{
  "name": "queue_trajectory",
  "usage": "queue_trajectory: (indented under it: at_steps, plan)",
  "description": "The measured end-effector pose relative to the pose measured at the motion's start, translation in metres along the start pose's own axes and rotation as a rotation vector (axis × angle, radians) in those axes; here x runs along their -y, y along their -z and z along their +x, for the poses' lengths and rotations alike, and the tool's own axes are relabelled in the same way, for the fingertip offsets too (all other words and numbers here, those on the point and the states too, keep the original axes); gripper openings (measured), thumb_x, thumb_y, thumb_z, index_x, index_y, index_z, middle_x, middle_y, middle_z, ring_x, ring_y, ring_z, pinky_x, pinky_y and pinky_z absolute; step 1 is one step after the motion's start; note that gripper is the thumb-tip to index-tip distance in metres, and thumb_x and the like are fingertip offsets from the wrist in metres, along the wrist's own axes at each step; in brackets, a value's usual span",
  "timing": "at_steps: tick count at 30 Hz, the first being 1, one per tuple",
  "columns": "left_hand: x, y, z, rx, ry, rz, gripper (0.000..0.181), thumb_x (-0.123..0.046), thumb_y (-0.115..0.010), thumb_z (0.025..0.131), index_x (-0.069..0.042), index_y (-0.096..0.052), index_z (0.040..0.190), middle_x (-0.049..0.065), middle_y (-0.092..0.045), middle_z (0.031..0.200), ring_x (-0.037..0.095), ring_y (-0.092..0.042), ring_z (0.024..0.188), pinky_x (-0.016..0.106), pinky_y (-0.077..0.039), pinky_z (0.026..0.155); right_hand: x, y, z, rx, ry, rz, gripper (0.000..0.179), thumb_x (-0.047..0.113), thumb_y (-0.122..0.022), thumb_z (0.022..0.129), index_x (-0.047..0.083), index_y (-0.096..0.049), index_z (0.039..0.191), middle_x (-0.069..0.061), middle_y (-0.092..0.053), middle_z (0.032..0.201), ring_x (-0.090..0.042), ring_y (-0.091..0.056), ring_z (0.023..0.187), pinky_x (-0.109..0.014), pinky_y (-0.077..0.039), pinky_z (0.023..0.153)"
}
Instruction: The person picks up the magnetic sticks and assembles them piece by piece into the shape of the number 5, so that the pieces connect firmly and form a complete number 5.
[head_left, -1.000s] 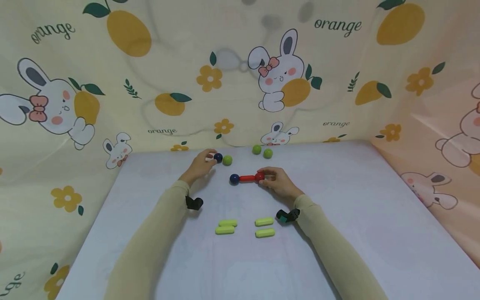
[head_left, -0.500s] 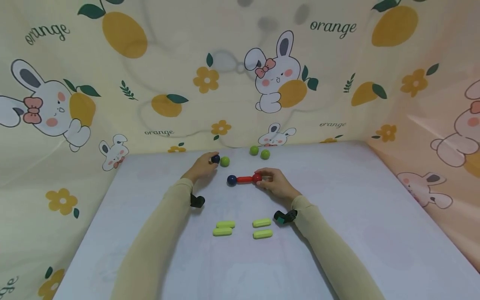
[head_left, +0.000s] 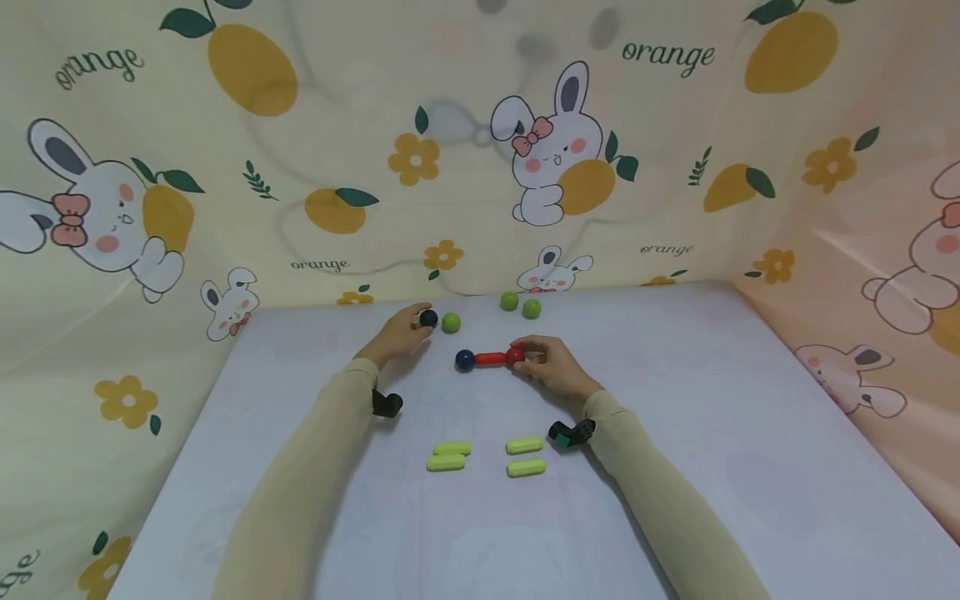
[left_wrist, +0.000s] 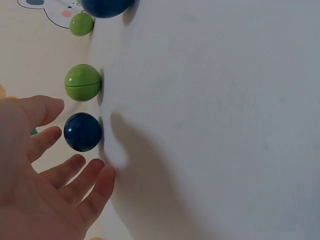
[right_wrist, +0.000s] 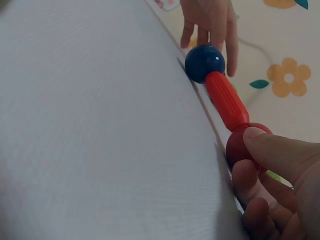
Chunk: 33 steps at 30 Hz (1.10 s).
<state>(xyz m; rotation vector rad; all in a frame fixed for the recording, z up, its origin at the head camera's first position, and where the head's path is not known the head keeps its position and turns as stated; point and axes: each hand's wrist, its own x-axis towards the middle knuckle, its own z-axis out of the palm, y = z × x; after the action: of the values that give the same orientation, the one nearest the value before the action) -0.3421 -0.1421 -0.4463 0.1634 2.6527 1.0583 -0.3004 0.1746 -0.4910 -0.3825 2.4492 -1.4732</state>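
Note:
My right hand (head_left: pixel 558 367) pinches a red ball (right_wrist: pixel 239 147) between thumb and fingers. That ball is joined to one end of a red ribbed rod (right_wrist: pixel 227 101), and a dark blue ball (right_wrist: pixel 204 64) sits on the rod's other end. Farther back on the left, my left hand (head_left: pixel 396 335) is around a second, loose dark blue ball (left_wrist: pixel 82 132). In the left wrist view its thumb and fingers are spread, with small gaps between fingertips and ball. A green ball (left_wrist: pixel 83 82) with a seam lies just beside that blue one.
Two more green balls (head_left: pixel 509 301) lie at the table's back edge, near the printed cloth (head_left: pixel 465 208). Several yellow-green rods (head_left: pixel 527 467) lie in two pairs on the white table (head_left: pixel 480 542), nearer the front.
The loose blue ball sits slightly farther left of the green ball beside it, with my left hand staying around it. My right hand keeps its hold on the red ball. The head view has shifted slightly.

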Motion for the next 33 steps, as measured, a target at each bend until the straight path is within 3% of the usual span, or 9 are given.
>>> queue_trajectory:
  at_steps: [9, 15, 21, 33]
  plan:
    - [0.008, 0.011, -0.012, -0.037, -0.062, -0.013, 0.055, -0.024, -0.05, 0.104, -0.017, -0.034, 0.157, 0.02, -0.031, 0.163, 0.04, -0.042, 0.141, 0.056, -0.037, 0.116, 0.0, 0.0, 0.0, 0.007, -0.017, 0.02, 0.044, 0.015, -0.07, 0.096, 0.014, -0.06, 0.138, -0.011, -0.059, 0.141, -0.025, -0.058, 0.102, -0.027, -0.051, 0.087]
    - [0.006, 0.016, -0.027, -0.065, -0.101, -0.014, 0.052, -0.022, -0.051, 0.104, -0.014, -0.038, 0.154, 0.023, -0.034, 0.159, 0.041, -0.044, 0.139, 0.057, -0.04, 0.112, 0.001, 0.0, -0.001, 0.004, -0.026, 0.022, 0.044, 0.013, -0.07, 0.095, 0.013, -0.059, 0.139, -0.012, -0.06, 0.141, -0.024, -0.06, 0.101, -0.027, -0.051, 0.09]
    - [0.004, 0.011, -0.047, -0.031, -0.148, 0.017, 0.051, -0.023, -0.052, 0.104, -0.014, -0.039, 0.153, 0.022, -0.037, 0.158, 0.039, -0.046, 0.137, 0.056, -0.041, 0.111, 0.002, 0.0, -0.001, 0.007, -0.009, 0.015, 0.044, 0.012, -0.07, 0.095, 0.013, -0.06, 0.138, -0.012, -0.06, 0.14, -0.025, -0.06, 0.101, -0.024, -0.052, 0.085]
    - [0.004, 0.0, -0.078, -0.014, -0.203, -0.016, 0.05, -0.022, -0.051, 0.105, -0.013, -0.039, 0.153, 0.02, -0.043, 0.155, 0.038, -0.049, 0.136, 0.057, -0.044, 0.109, 0.002, 0.0, -0.002, 0.003, 0.0, 0.011, 0.045, 0.013, -0.071, 0.094, 0.012, -0.06, 0.137, -0.013, -0.06, 0.14, -0.025, -0.057, 0.097, -0.026, -0.05, 0.082]
